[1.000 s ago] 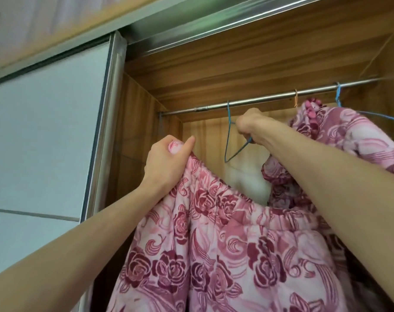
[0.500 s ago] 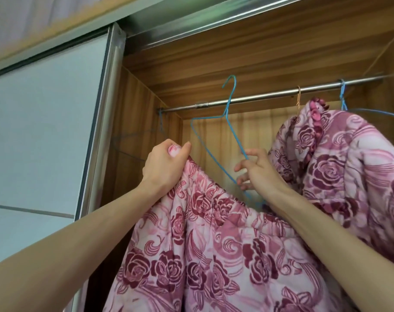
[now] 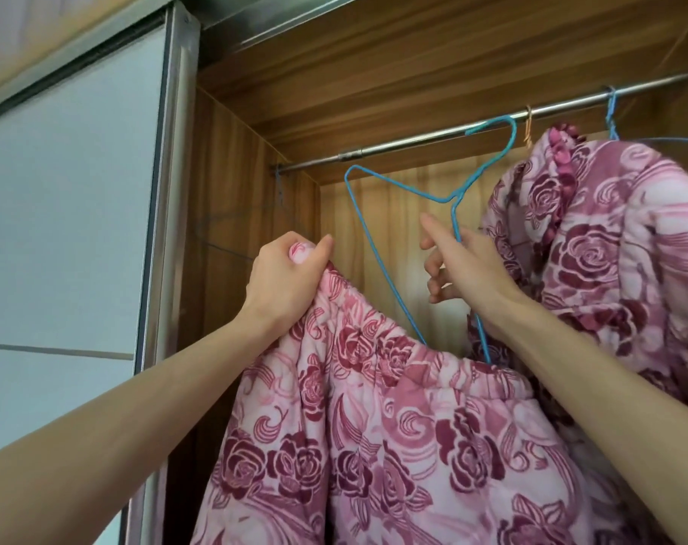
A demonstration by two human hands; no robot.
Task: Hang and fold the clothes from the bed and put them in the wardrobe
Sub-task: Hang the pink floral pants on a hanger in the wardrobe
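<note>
Left hand (image 3: 285, 277) is clenched around a bunched corner of the waistband of the pink rose-print trousers (image 3: 393, 426), holding them up at the wardrobe (image 3: 255, 214) opening. Inside, a metal rail (image 3: 432, 137) runs across the top under the wooden ceiling. From it hangs a rose-print jacket (image 3: 609, 249) on the right, beside an orange hook (image 3: 527, 127) and another blue hook (image 3: 611, 116). A blue wire hanger (image 3: 377, 245) sits tilted in front of the rail, its hook not clearly over it, its lower end dipping behind the trousers' waistband. Right hand (image 3: 468, 269) has its forefinger straight, the other fingers loosely curled at the hanger's wire; whether it actually grips I cannot tell. A grey sliding door (image 3: 67, 210) stands to the left.
</note>
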